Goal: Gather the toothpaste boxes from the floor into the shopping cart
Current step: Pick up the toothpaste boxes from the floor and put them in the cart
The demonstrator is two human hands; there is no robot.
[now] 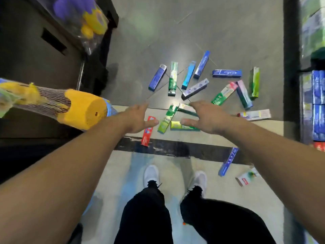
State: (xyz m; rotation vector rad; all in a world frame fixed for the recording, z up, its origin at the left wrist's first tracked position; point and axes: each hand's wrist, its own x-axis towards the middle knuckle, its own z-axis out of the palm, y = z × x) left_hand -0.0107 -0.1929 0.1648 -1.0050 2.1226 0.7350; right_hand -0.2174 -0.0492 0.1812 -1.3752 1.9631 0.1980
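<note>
Several toothpaste boxes lie scattered on the floor ahead of my feet. A red box lies under my left hand, which is stretched out with straight fingers and holds nothing. A green box, a yellow-green box and a silver-green box lie between my hands. My right hand reaches out open above them, with nothing in it. Farther off lie blue boxes, green boxes and a white box. No shopping cart is visible.
A dark shelf unit stands at left with netted yellow and purple toys hanging out toward my left arm. Stocked shelves line the right edge. A blue box and a white-red box lie by my right foot.
</note>
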